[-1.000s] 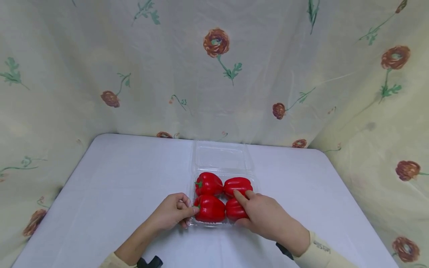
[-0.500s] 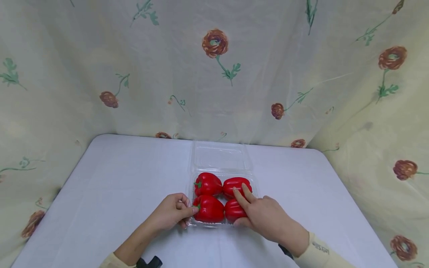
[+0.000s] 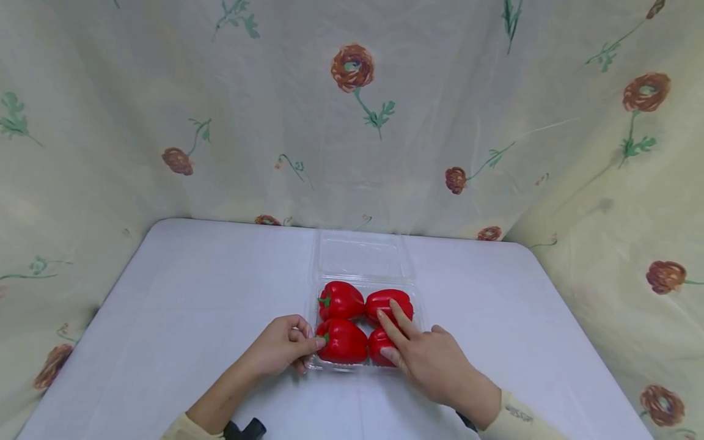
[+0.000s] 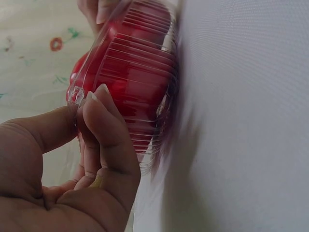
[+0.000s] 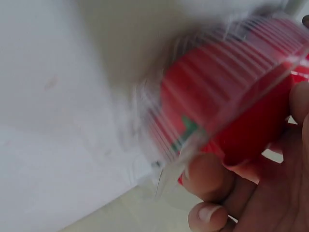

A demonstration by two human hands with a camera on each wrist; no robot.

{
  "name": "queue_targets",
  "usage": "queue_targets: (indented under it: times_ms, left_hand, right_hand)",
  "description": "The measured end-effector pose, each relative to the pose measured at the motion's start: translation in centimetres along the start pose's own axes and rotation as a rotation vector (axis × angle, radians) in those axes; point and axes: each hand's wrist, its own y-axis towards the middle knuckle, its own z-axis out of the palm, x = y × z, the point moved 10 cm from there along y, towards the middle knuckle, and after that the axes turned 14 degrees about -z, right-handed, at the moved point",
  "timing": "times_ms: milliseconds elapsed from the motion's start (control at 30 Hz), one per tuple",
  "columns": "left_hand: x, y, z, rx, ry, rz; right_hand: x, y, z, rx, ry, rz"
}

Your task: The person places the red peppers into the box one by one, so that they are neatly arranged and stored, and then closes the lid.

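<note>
A clear plastic clamshell box (image 3: 342, 368) holds red bell peppers in two rows. On its left side lie a back pepper (image 3: 342, 300) and a front pepper (image 3: 343, 342), both with green stems facing left. My left hand (image 3: 286, 347) pinches the box's left rim between thumb and fingers; the ribbed wall (image 4: 140, 63) shows close up in the left wrist view. My right hand (image 3: 434, 363) reaches over the right side with index and middle fingers extended onto the back right pepper (image 3: 385, 299). Its thumb touches the front right pepper (image 3: 376, 345), partly hidden beneath the hand.
The box's clear lid (image 3: 360, 255) lies folded back toward the table's far edge. A white-covered table (image 3: 220, 275) spreads around the box. Behind and beside it hangs a pale curtain (image 3: 264, 110) printed with brown flowers.
My right hand has shifted slightly, its index and middle fingers sliding farther onto the back right pepper and its thumb moving up over the front right one. My left hand stays at the rim.
</note>
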Motion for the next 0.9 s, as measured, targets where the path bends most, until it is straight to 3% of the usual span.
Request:
queue_targets:
  times_ms: [600,733,900]
  left_hand:
    - [0.3,0.2,0.0,0.009,0.009,-0.017]
    - [0.4,0.5,-0.7,-0.009,0.049,-0.053]
    - [-0.3,1.0,-2.2,-0.055,0.078,-0.082]
  right_hand:
    - [0.1,0.1,1.0,-0.013,0.007,0.029]
    - [0.0,0.0,0.1,-0.076,0.020,0.021]
    - [-1.3,-0.3,-1.2,-0.219,0.067,0.042]
